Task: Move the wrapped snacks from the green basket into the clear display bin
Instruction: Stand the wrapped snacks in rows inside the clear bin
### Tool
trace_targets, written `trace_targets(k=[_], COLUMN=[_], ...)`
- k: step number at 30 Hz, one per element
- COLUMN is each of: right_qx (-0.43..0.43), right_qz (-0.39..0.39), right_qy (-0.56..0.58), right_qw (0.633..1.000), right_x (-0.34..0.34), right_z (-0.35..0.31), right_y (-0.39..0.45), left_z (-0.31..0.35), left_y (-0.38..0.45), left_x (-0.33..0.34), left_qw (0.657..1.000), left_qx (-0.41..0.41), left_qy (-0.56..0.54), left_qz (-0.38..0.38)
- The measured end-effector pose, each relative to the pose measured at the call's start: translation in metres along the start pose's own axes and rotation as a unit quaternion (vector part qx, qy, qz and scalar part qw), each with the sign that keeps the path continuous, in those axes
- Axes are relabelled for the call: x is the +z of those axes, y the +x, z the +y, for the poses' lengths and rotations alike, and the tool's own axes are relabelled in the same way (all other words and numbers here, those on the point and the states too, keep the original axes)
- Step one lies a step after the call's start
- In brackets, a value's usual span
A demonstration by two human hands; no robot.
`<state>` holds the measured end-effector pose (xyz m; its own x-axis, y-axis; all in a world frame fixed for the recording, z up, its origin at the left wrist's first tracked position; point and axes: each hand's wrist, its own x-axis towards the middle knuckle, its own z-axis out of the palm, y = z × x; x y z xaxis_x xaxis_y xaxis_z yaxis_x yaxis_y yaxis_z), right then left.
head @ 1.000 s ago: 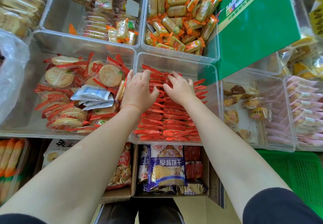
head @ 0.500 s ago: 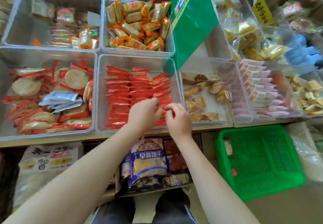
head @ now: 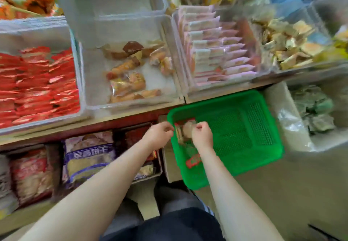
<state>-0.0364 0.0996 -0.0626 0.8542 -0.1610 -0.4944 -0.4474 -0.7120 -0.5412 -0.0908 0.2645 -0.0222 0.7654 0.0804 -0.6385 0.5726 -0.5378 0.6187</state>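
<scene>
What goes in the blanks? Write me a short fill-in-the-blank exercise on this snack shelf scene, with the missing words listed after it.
1. Both hands reach into the ____ basket.
2. The left hand and right hand are at a wrapped snack near the basket's ____ edge.
3. The clear bin at the far left of the shelf is packed with ____ packets.
4. The pink packets sit in a bin directly ____ the basket.

Missing words: green; left; red; above

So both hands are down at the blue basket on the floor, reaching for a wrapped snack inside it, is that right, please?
Not quite: the basket is green, not blue, as the head view shows. Both the left hand and right hand are down at it, at a wrapped snack inside.
</scene>
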Motion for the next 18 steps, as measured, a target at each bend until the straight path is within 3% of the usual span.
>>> trace_targets(k=[6, 13, 18], right_qx=[0.084, 0.153, 0.128], right_qz=[-0.164, -0.186, -0.193], right_qy=[-0.032, 0.045, 0.019], right_qw=[0.982, 0.969, 0.973], right_x=[-0.007, 0.019, 0.024], right_z=[0.049, 0.055, 0.059], right_y=[0.064, 0.081, 0.078], left_z=[0.018, 0.016, 0.021], left_y=[0.035, 0.049, 0.048], left_x=[0.058, 0.071, 0.071], left_qw=[0.998, 0.991, 0.989], left_qx=[-0.06, -0.115, -0.125], left_qy=[0.008, -0.005, 0.003], left_qz=[0.034, 0.074, 0.082])
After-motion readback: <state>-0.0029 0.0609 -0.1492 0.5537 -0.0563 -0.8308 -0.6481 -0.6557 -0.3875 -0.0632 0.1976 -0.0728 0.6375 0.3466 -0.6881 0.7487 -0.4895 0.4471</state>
